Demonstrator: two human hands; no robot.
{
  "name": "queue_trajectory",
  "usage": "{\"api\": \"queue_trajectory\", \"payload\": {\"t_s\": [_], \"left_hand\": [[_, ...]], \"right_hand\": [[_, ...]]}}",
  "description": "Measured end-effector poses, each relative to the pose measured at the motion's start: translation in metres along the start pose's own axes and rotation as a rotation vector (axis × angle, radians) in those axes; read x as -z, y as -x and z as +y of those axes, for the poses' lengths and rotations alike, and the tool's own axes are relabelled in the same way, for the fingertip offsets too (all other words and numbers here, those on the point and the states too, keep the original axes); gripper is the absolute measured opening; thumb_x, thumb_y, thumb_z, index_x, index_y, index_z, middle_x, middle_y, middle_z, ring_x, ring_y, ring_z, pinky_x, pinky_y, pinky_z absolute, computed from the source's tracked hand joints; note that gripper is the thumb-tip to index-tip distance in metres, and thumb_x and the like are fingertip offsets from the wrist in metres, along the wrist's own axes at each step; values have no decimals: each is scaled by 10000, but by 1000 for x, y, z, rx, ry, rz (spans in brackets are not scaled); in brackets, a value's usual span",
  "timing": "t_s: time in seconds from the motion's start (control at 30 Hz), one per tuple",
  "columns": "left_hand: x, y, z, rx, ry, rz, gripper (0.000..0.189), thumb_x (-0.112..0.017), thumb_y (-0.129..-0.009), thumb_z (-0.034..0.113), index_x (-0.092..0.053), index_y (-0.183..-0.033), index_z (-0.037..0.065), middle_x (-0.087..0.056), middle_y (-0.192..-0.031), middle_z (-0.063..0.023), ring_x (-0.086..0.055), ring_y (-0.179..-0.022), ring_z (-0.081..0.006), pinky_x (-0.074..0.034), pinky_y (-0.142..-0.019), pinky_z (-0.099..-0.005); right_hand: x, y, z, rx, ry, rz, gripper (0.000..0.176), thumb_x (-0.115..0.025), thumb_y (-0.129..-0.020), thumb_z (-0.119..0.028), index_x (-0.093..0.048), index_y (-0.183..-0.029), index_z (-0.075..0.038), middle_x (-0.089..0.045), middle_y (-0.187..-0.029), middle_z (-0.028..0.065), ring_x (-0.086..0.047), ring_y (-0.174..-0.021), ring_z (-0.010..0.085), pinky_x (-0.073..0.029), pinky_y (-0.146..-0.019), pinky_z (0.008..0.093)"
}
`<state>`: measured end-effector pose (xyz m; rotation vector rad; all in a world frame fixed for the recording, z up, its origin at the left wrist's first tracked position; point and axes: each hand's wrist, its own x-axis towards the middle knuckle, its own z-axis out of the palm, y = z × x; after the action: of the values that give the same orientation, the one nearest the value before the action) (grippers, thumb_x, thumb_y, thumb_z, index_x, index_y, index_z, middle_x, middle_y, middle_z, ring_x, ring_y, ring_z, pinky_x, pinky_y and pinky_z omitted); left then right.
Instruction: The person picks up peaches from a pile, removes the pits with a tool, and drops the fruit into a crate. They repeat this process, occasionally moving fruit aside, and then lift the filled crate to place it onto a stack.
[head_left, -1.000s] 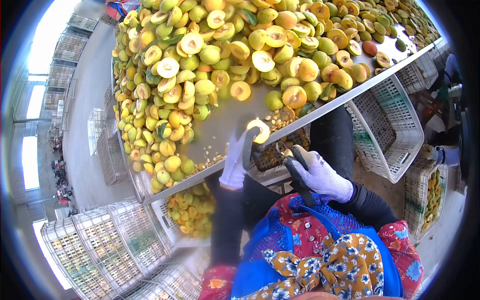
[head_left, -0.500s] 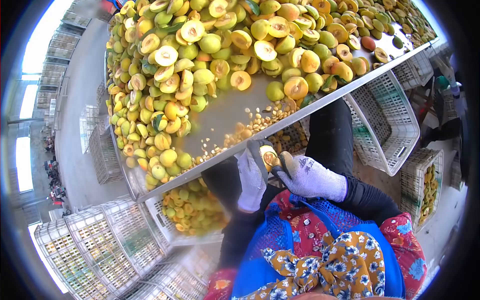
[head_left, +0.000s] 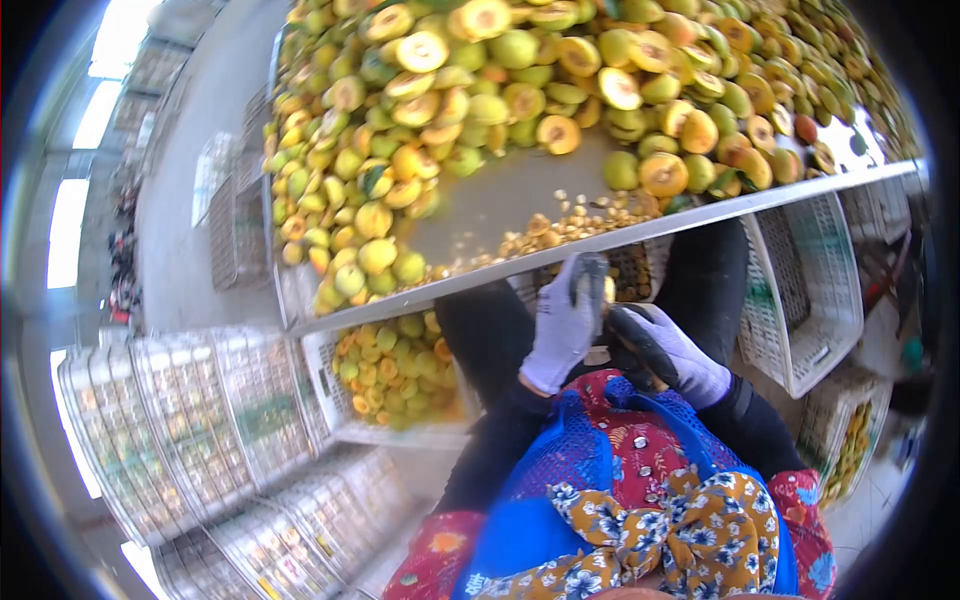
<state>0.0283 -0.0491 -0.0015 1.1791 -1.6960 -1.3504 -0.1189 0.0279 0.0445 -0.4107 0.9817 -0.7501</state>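
My left hand [head_left: 568, 318], in a white glove with dark fingers, is closed around a peach half [head_left: 609, 290] just in front of the table's edge. Only a narrow yellowish side of that fruit shows. Close by on the right, my gloved right hand [head_left: 680, 352] is curled shut, nearer my body. A small brownish end pokes out below its fingers, too blurred to name. Beyond both hands lies a heap of halved yellow-green peaches [head_left: 515, 50] on the metal table [head_left: 480, 215]. Loose pits [head_left: 560, 228] are scattered along the near rim.
Under the table edge at left stands a crate of peach halves [head_left: 385, 365]. Stacked white crates [head_left: 190, 410] fill the lower left. At right, a tilted white crate [head_left: 810, 290] leans beside my leg, with another filled crate [head_left: 850, 435] below it.
The view has turned, and the table appears shifted right. My hands have come slightly apart, the right one drawing back toward my body. The fruit's cut face no longer shows.
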Motion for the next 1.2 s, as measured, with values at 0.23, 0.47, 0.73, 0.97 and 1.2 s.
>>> {"api": "queue_trajectory", "payload": {"t_s": [0.23, 0.47, 0.73, 0.97, 1.2], "left_hand": [[4, 11, -16, -103, -775, -406, 364, -585, -880, 134, -579, -1206, -27, -632, -984, -169, -631, -839, -345, -500, -743, -447], [10, 4, 0, -337, 31, -348, 196, -531, -920, 175, -641, -965, 19, -641, -790, -176, -633, -736, -384, -490, -642, -446], [16, 13, 9, -475, -109, -303, 101, -568, -886, 164, -626, -874, 82, -644, -735, -115, -638, -701, -351, -480, -629, -435], [22, 16, -6, -412, -6, -275, 159, -546, -920, 187, -654, -931, 70, -659, -760, -129, -630, -695, -367, -473, -628, -464], [20, 21, -57, -741, -187, -47, 202, -587, -922, 160, -647, -1044, 10, -679, -835, -138, -655, -766, -325, -501, -724, -396]], "right_hand": [[8, -4, 32, 51, -35, -72, 281, -516, -1009, -313, -532, -930, -45, -488, -657, -20, -459, -524, 45, -366, -465, 181], [21, 5, 33, -316, -965, -299, 354, -538, -984, -305, -475, -997, 43, -461, -616, 41, -375, -386, 47, -307, -296, 162], [20, 11, 53, -102, -723, -159, 355, -553, -973, -310, -514, -1068, 30, -534, -740, 79, -400, -386, 62, -327, -314, 183], [6, 2, 50, -228, -918, -291, 393, -515, -987, -278, -445, -1283, -28, -539, -782, 72, -408, -419, 69, -348, -343, 175], [15, -13, 54, -514, -990, -403, 356, -465, -1014, -385, -518, -1031, -33, -456, -581, 38, -385, -425, 60, -336, -357, 180]]}}
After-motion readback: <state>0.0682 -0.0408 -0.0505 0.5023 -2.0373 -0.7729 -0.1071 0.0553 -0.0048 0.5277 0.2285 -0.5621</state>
